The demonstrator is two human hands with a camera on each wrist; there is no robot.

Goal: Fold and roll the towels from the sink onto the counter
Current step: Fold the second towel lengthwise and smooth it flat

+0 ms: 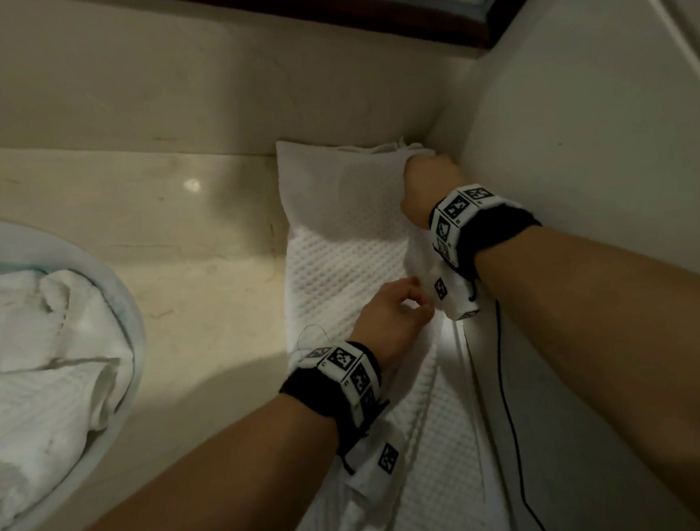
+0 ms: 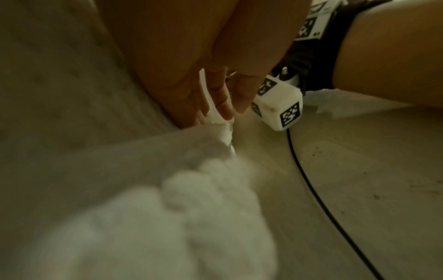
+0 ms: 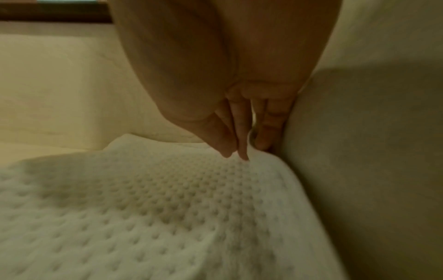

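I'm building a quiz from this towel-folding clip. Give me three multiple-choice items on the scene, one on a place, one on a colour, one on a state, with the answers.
1. Where does the waffle-textured cloth towel being handled lie?
A. on the beige stone counter beside the side wall
B. inside the sink
C. hung on a rail

2. What colour are the crumpled towels in the round white sink?
A. blue
B. white
C. grey

3. What is the right hand doing?
A. resting flat and open on the counter
B. holding a bottle
C. gripping the towel's far corner

Answers:
1 A, the head view shows it spread along the counter against the wall.
2 B, they look white in the basin.
3 C, the right wrist view shows its fingers closed on the fabric edge; the left hand pinches the nearer edge.
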